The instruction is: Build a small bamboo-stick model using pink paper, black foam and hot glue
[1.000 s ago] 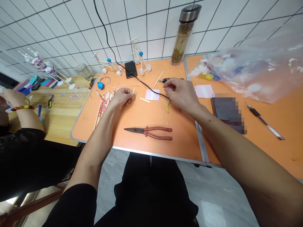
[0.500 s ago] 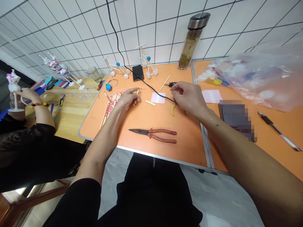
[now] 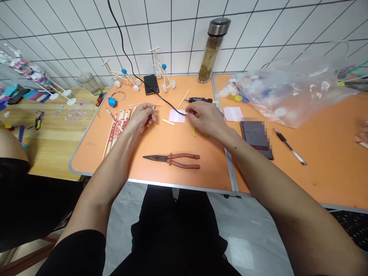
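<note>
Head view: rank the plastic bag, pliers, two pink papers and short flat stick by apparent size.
1. Plastic bag
2. Pliers
3. Left pink paper, right pink paper: too alike to rank
4. Short flat stick

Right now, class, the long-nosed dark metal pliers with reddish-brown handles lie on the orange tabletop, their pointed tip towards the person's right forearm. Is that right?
Not quite: the head view shows the pliers lying on the orange tabletop, but their pointed tip is towards the person's left forearm.
</note>
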Action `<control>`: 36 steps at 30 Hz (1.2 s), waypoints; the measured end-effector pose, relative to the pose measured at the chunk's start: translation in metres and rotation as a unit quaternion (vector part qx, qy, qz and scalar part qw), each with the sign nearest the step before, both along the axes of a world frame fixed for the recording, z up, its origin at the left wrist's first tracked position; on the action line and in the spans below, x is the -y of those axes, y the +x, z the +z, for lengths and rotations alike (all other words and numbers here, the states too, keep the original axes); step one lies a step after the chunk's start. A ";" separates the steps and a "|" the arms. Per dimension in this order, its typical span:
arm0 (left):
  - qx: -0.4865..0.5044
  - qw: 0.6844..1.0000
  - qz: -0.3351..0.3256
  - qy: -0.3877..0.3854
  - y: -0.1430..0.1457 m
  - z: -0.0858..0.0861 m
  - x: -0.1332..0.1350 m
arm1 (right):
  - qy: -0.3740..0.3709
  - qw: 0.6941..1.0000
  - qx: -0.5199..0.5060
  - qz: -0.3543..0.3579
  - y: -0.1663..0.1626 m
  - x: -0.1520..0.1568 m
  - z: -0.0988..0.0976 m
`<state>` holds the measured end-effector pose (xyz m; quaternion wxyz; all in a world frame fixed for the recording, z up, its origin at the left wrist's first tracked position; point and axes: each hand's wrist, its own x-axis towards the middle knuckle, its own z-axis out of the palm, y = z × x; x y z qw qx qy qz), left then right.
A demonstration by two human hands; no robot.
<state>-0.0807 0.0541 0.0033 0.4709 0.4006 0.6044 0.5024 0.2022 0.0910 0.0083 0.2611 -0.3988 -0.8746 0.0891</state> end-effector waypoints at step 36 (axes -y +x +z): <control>0.119 0.993 -0.001 -0.003 0.026 0.005 0.008 | -0.302 0.864 -0.400 0.050 -0.034 -0.009 0.001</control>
